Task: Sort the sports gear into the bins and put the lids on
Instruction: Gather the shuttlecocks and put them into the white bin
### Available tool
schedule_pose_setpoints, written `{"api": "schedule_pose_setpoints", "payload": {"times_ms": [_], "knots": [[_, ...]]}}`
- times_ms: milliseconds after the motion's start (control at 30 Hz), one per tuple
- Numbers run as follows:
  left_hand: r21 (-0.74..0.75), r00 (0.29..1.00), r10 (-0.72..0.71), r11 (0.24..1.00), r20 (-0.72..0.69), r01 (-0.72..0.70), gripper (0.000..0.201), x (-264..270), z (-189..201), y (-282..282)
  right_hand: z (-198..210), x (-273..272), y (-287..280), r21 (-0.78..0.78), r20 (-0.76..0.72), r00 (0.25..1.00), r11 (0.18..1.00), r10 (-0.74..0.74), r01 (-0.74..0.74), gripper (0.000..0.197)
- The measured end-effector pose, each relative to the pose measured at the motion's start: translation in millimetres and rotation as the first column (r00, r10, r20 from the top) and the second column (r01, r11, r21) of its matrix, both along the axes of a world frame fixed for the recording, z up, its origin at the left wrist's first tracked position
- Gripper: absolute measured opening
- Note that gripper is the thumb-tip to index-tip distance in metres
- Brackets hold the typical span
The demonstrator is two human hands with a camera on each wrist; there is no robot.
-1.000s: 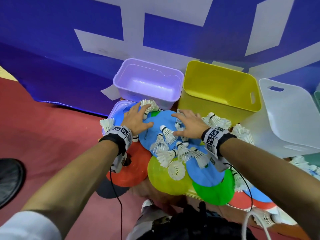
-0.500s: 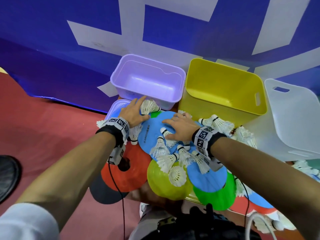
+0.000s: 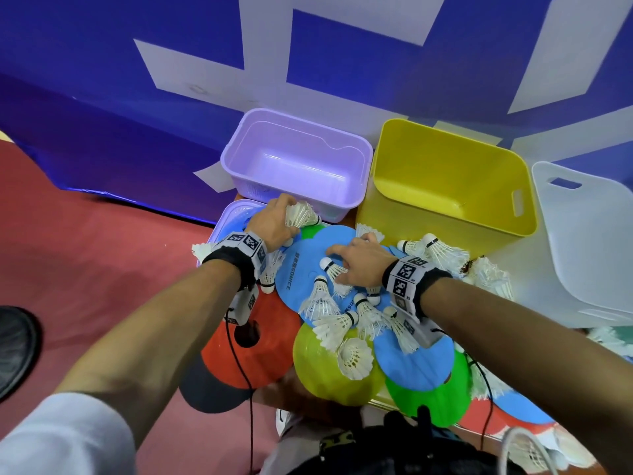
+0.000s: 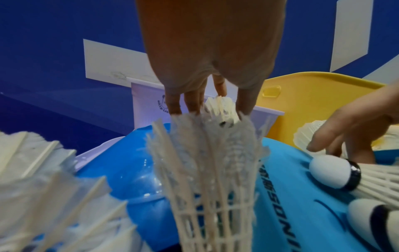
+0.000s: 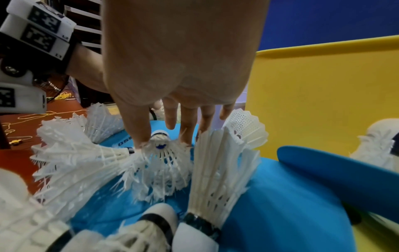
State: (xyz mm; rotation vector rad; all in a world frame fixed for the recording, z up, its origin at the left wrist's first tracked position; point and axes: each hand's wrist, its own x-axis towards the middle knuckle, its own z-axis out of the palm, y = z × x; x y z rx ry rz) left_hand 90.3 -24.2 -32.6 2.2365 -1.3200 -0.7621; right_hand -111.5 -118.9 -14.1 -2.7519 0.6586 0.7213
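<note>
In the middle of the head view, the left hand (image 3: 274,224) has its fingers and thumb curled round a shuttlecock (image 3: 303,216), just in front of the near wall of the purple bin (image 3: 298,162). To its right, the right hand (image 3: 363,262) reaches down with thumb and one finger pinching the feathers of a second shuttlecock (image 3: 334,269) that lies on a blue disc (image 3: 301,265). The yellow bin (image 3: 445,180) stands open at upper right, with a white lid (image 3: 589,241) at the right edge.

Left hand (image 3: 270,222) — shuttlecock (image 3: 303,216) in grip
</note>
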Motion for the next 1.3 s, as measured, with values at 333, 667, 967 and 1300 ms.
{"api": "schedule_pose_setpoints", "payload": {"times_ms": [333,667,967,1300], "knots": [[-0.1,0.996,0.037,0.994,-0.085,-0.046,0.047,-9,21,-5,31,-7,-14,0.082,0.202,0.967,0.987,-0.154,0.14,0.058],[-0.165,0.997,0.015,0.986,-0.07,-0.026,0.062,-24,52,-1,52,-32,-25,0.039,0.291,0.934,0.978,-0.209,0.207,0.06],[-0.227,0.994,-0.111,0.967,0.008,0.11,0.06,-62,74,-20,78,-84,-40,0.0,0.366,0.906,0.973,-0.214,0.23,0.067],[-0.234,0.955,-0.269,0.928,0.122,0.291,0.053,-152,99,-72,113,-193,-73,-0.023,0.486,0.802,0.913,-0.347,0.408,0.062]]}}
